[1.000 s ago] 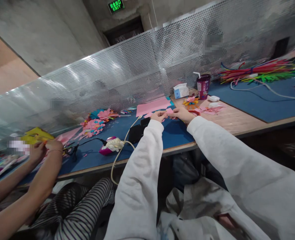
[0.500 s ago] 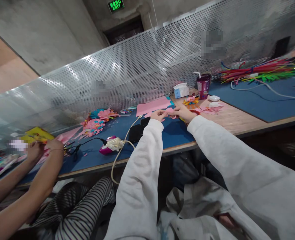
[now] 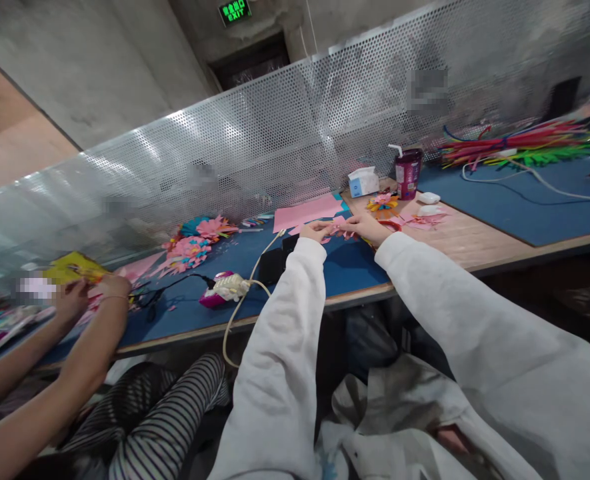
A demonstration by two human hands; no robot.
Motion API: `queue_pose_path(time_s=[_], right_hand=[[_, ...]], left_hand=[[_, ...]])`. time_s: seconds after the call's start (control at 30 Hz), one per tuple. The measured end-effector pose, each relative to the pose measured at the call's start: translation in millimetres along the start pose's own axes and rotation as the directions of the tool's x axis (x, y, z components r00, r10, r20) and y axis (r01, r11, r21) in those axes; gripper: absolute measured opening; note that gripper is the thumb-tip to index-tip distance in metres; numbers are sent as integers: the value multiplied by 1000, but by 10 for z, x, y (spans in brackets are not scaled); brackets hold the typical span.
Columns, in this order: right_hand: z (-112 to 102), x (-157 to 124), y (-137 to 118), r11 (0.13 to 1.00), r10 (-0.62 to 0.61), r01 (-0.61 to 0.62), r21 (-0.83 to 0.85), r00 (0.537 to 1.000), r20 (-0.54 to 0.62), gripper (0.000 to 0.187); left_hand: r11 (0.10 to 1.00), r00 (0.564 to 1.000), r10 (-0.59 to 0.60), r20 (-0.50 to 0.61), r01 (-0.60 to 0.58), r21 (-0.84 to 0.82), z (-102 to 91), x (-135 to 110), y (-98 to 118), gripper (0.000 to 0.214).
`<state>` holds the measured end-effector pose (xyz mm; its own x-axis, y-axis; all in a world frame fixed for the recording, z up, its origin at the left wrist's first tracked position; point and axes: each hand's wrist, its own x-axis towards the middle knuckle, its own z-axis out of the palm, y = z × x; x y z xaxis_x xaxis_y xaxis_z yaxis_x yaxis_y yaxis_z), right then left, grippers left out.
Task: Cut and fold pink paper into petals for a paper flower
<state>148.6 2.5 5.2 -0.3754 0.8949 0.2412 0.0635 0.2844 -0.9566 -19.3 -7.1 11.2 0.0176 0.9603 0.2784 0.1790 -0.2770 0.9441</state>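
Note:
Both my arms, in white sleeves, reach far out over the blue mat (image 3: 345,267). My left hand (image 3: 317,231) and my right hand (image 3: 366,226) meet over a small pink paper piece (image 3: 339,229), fingers pinched together on it. Just beyond them lies a large pink paper sheet (image 3: 307,213). Small pink scraps (image 3: 425,219) lie to the right of my right hand on the wooden tabletop (image 3: 465,240).
A glue gun (image 3: 223,290) with a pale cord lies left of my arms. Paper flowers (image 3: 192,250), a tissue box (image 3: 363,181), a dark cup (image 3: 407,173) and coloured sticks (image 3: 519,148) stand near the perforated metal screen (image 3: 255,143). Another person's hands (image 3: 92,293) work at the far left.
My hands have stayed together on the pink piece with only slight finger shifts. The other person's hands at the left moved a little.

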Motion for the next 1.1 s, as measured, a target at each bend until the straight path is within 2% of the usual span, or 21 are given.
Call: queue_pose_path(time_s=[0.17, 0.33, 0.5, 0.63, 0.8, 1.1], right_hand=[[11, 7, 52, 998, -33, 34, -58, 999, 25, 40], [21, -25, 21, 991, -103, 106, -83, 994, 39, 39], [39, -39, 14, 994, -72, 75, -80, 997, 37, 37], [49, -10, 61, 990, -98, 102, -97, 994, 44, 35], [45, 11, 71, 982, -110, 111, -156, 994, 16, 33], [45, 19, 81, 991, -97, 101, -83, 994, 54, 31]], left_hand=[[999, 999, 35, 8, -34, -28, 6, 58, -68, 19], [1000, 1000, 3, -2, -3, -17, 22, 54, -47, 15], [998, 999, -45, -15, 44, -47, 37, 23, 2, 12], [997, 998, -69, -14, 68, -32, 50, 28, -6, 14], [999, 999, -36, 19, 36, -10, 42, 32, -22, 20], [997, 999, -50, 6, 50, -59, 48, 56, -79, 23]])
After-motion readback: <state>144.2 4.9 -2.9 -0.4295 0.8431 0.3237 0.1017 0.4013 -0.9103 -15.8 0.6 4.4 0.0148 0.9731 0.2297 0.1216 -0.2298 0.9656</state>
